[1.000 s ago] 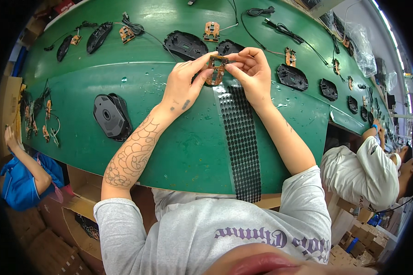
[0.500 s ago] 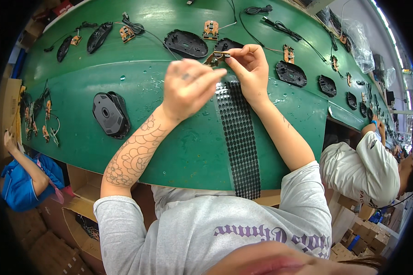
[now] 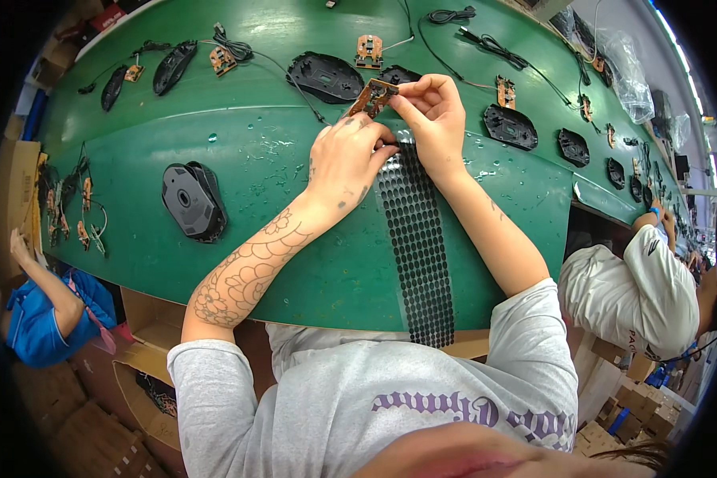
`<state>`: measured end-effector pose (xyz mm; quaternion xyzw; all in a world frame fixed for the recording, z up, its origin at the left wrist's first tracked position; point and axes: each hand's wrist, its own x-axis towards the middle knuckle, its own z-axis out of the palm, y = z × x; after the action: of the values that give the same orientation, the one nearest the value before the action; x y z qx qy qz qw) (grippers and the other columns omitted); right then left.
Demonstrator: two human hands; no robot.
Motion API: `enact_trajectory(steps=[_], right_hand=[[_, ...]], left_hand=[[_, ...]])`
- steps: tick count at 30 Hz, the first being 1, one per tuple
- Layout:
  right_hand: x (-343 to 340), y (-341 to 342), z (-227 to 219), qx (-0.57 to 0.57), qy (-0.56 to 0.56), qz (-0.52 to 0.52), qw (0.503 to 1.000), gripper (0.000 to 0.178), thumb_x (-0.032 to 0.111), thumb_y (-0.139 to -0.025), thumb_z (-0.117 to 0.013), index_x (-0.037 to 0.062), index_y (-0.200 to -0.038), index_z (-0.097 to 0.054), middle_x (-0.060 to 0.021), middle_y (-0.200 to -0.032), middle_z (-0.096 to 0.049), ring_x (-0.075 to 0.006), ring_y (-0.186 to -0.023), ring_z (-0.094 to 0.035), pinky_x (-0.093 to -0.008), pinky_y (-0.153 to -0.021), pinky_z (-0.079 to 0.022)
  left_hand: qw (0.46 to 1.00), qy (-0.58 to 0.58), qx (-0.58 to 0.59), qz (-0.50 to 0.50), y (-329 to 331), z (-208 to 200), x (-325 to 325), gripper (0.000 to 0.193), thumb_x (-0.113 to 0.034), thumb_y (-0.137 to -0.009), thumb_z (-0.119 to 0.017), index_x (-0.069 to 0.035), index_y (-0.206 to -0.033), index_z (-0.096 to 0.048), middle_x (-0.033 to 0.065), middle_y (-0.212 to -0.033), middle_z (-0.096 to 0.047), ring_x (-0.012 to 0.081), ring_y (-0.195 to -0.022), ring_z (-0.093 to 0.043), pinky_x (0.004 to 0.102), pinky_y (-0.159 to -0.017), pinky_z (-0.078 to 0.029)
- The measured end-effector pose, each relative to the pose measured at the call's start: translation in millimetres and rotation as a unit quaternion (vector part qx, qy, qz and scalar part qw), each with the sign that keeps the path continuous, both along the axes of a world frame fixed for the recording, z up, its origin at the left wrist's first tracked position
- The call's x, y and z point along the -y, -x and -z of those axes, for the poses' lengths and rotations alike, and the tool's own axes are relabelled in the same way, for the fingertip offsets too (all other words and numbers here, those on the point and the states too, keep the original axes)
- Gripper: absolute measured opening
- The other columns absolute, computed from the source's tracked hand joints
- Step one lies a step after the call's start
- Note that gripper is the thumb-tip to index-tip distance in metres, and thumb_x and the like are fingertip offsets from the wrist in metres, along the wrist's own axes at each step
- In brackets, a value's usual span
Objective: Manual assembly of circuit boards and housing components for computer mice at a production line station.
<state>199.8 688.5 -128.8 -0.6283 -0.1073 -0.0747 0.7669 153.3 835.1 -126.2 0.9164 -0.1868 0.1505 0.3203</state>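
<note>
My right hand (image 3: 432,119) grips a small brown circuit board (image 3: 370,97) with black parts on it, between thumb and fingertips. The board is tilted up above the table. My left hand (image 3: 349,155) is closed, thumb and forefinger brought together at the far end of a clear strip covered with rows of black oval pads (image 3: 417,231). Whatever lies between those fingertips is too small or hidden to make out. The strip runs from between my hands down over the near table edge. Just beyond the board lies a black mouse shell (image 3: 325,77), with another partly hidden behind my right hand.
An assembled-looking black mouse (image 3: 193,201) rests on the green table (image 3: 295,271) at left. Further boards (image 3: 370,51), coiled cables (image 3: 452,15) and shells (image 3: 510,127) line the far side. People work at left (image 3: 60,311) and right (image 3: 629,287).
My left hand has come down from a blurred, raised position to the far end of the strip. The circuit board in my right hand now shows more of its face.
</note>
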Motion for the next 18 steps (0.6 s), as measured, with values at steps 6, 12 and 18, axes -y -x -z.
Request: enact_trajectory(steps=[6,12,18], right_hand=[[-0.5,1.5,-2.8,-0.014,-0.011,0.006,1.0,0.032,-0.008,-0.081,-0.066,0.0016,-0.105,-0.048,-0.0125,-0.099,-0.065,-0.0161,-0.087,-0.065,-0.0253,-0.082,-0.054],[0.6,-0.6,0.1,-0.019,-0.023,0.0,1.0,0.034,-0.009,-0.081,-0.066,0.0005,-0.109,-0.049,-0.0133,-0.1,-0.064,-0.017,-0.089,-0.065,-0.0258,-0.084,-0.054],[0.9,-1.3,-2.6,-0.021,-0.024,0.013,0.999,0.033,-0.009,-0.081,-0.065,-0.0005,-0.108,-0.05,-0.0139,-0.1,-0.064,-0.0175,-0.091,-0.065,-0.0262,-0.085,-0.054]], left_hand=[[1.0,-0.005,-0.01,-0.007,1.1,2.5,0.0,0.011,-0.019,-0.08,-0.071,-0.01,-0.086,-0.067,0.0015,-0.085,-0.06,0.0198,-0.079,-0.059,0.0328,-0.073,-0.047],[1.0,0.001,-0.003,-0.017,2.1,2.4,1.2,0.012,-0.018,-0.08,-0.071,-0.009,-0.085,-0.066,0.0012,-0.084,-0.059,0.0188,-0.076,-0.058,0.0317,-0.073,-0.047],[0.999,0.01,0.031,-0.011,1.7,5.4,3.2,0.012,-0.018,-0.08,-0.072,-0.008,-0.085,-0.066,0.0005,-0.083,-0.059,0.0177,-0.072,-0.057,0.0309,-0.073,-0.046]])
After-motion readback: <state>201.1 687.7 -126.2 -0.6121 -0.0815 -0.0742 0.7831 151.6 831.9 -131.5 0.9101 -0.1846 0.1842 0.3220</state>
